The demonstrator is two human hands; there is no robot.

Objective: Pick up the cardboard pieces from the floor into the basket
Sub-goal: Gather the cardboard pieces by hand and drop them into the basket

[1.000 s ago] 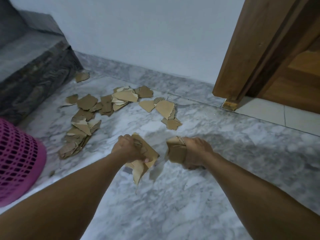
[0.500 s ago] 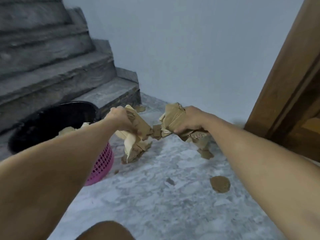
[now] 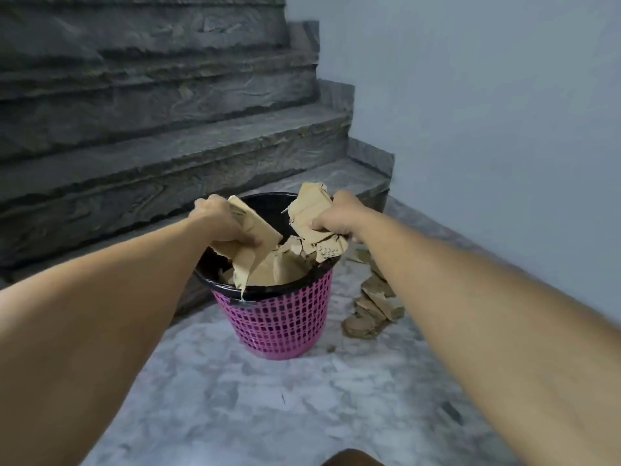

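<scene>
Where they were beside it, both cardboard-gripping hands (image 3: pixel 221 223) now hang over the basket (image 3: pixel 279 317).

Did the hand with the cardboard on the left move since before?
Yes. The left hand with its cardboard went from the floor beside the pink basket to over its rim.

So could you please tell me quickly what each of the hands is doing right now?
Left hand: closed on a bunch of cardboard pieces over the basket.
Right hand: closed on another cardboard bunch.
</scene>
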